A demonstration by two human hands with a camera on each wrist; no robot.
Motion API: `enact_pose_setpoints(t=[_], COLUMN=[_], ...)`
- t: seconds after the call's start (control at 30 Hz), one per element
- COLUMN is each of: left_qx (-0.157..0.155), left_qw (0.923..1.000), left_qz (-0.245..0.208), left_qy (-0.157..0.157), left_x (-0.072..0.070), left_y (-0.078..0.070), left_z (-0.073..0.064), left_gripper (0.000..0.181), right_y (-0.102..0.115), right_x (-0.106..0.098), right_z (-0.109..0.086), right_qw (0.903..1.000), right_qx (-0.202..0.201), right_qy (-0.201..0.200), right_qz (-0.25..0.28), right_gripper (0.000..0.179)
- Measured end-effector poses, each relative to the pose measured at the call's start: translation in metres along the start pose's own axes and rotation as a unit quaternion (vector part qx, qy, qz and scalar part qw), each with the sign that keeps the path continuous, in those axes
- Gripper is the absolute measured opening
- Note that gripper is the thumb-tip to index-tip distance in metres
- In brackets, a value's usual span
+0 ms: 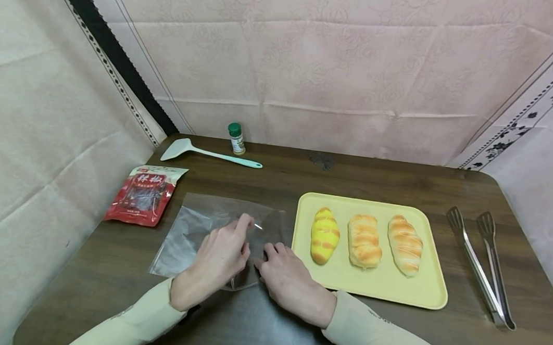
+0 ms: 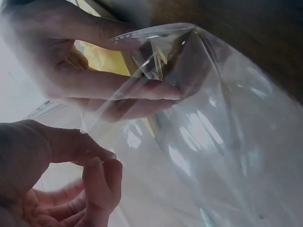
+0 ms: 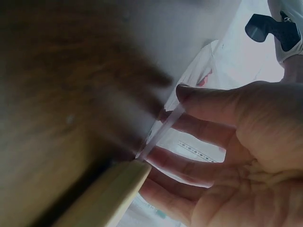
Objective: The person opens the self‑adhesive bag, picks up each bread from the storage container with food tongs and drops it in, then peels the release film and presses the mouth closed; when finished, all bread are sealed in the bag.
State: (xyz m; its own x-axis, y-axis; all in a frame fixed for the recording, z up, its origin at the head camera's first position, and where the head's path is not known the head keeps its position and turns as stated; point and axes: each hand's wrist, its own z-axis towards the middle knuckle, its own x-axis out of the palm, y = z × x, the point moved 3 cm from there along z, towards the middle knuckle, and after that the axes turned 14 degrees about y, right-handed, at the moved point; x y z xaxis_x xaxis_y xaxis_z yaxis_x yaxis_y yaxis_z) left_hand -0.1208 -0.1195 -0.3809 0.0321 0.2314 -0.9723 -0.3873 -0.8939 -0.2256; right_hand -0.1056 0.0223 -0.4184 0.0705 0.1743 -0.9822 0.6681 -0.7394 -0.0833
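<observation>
A clear plastic bag lies on the table in the head view. My left hand is over its middle and pinches the film between thumb and forefinger, lifting a fold of it. In the left wrist view the raised film of the bag stretches from that pinch across my right hand. At the bag's right side, close to the tray, my right hand touches the edge with fairly straight fingers, thumb apart from them. A narrow strip of film crosses those fingers in the right wrist view.
A yellow tray with three bread rolls stands right of the bag. Metal tongs lie beyond it. To the left is a red food packet; behind are a pale spatula and a green-capped bottle.
</observation>
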Motion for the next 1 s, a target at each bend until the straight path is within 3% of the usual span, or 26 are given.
enact_pose_setpoints(t=[0.1, 0.23, 0.4, 0.73, 1.0], left_qx=[-0.038, -0.065, -0.049, -0.027, -0.02], left_qw=[0.9993, 0.9975, 0.9985, 0.9984, 0.9974], left_qz=[0.001, 0.028, 0.01, -0.028, -0.036], left_qy=[0.004, 0.008, 0.021, 0.042, 0.059], left_x=[0.0, -0.002, -0.006, -0.009, -0.013], left_y=[0.005, 0.01, 0.011, 0.006, 0.007], left_z=[-0.001, -0.001, -0.001, -0.001, -0.001], left_gripper=[0.045, 0.021, 0.038, 0.021, 0.02], right_y=[0.001, 0.001, 0.001, -0.001, -0.001], right_x=[0.0, 0.0, 0.0, 0.0, -0.001], right_z=[0.0, 0.0, 0.0, 0.002, 0.001], right_qw=[1.0, 0.9998, 0.9997, 0.9997, 0.9993], right_qx=[0.002, 0.002, 0.007, 0.009, 0.01], right_qy=[-0.002, -0.013, -0.023, -0.018, -0.031], right_qz=[-0.005, -0.013, -0.009, 0.017, 0.016], right_gripper=[0.018, 0.015, 0.011, 0.015, 0.014])
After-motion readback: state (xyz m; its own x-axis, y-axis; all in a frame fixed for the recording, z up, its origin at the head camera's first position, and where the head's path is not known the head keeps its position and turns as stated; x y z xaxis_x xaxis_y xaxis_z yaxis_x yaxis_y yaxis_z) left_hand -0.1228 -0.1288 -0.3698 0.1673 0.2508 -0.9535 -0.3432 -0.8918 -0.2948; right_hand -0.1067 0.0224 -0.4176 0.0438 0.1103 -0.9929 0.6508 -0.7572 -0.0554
